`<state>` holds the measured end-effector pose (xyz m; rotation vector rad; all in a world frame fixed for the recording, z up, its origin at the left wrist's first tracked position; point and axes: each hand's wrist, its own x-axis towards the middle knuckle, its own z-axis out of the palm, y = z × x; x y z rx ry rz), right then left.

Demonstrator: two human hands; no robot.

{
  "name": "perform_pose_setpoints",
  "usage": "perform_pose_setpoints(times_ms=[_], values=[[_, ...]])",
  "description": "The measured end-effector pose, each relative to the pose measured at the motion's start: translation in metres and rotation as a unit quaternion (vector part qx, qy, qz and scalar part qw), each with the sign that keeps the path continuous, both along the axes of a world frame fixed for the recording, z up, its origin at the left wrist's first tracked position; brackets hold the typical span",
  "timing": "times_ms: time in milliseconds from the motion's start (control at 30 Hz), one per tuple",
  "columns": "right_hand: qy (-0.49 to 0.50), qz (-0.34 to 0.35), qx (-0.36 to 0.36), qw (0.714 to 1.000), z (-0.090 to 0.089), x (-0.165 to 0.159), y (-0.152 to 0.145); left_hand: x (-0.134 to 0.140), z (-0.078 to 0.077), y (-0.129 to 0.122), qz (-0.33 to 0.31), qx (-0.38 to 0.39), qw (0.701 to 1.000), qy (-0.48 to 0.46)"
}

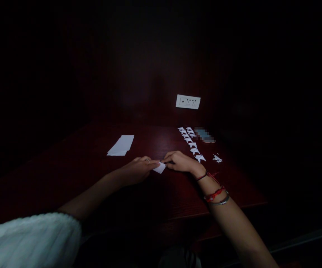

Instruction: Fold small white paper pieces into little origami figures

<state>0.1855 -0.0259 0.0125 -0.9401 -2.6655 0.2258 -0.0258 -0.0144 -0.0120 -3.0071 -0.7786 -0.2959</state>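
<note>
A small folded piece of white paper [160, 169] is held between my two hands above the dark red table. My left hand [141, 168] pinches its left side, thumb along the upper edge, a ring on one finger. On the other side, my right hand [177, 161] has its fingertips closed at the paper's upper right corner. Right of that hand, several small folded white paper pieces [193, 147] lie in two slanting rows. Flat white paper strips [121, 145] are stacked to the left, beyond my left hand.
Small white paper scraps [217, 158] lie at the right of the dark red table [150, 201]. A blurred bluish flat object [205, 134] rests behind the rows. On the back wall is a white socket panel [188, 101]. The surroundings are very dark.
</note>
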Motion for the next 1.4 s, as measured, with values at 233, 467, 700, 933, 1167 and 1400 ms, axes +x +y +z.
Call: perform_pose_setpoints(times_ms=[233,467,700,933,1167,1400], values=[[-0.098,-0.088,0.038,0.991,0.007,-0.010,-0.012,0.002,0.001,-0.002,0.003,0.011,1.000,0.012],[-0.134,-0.123,0.022,0.983,0.014,-0.002,-0.016,0.002,0.000,-0.002,0.013,0.008,1.000,0.002],[0.009,-0.118,0.006,0.993,-0.006,-0.002,0.004,0.003,0.002,0.000,-0.008,0.004,0.999,-0.038],[0.060,-0.154,-0.049,0.985,-0.018,-0.014,0.009,0.007,0.005,0.003,0.022,-0.039,0.994,-0.102],[0.163,-0.144,-0.018,0.976,-0.009,-0.022,0.006,0.009,0.011,0.004,0.106,-0.013,0.971,-0.212],[0.216,-0.099,0.048,0.970,0.002,-0.027,-0.003,0.010,0.020,0.000,0.094,0.042,0.958,-0.269]])
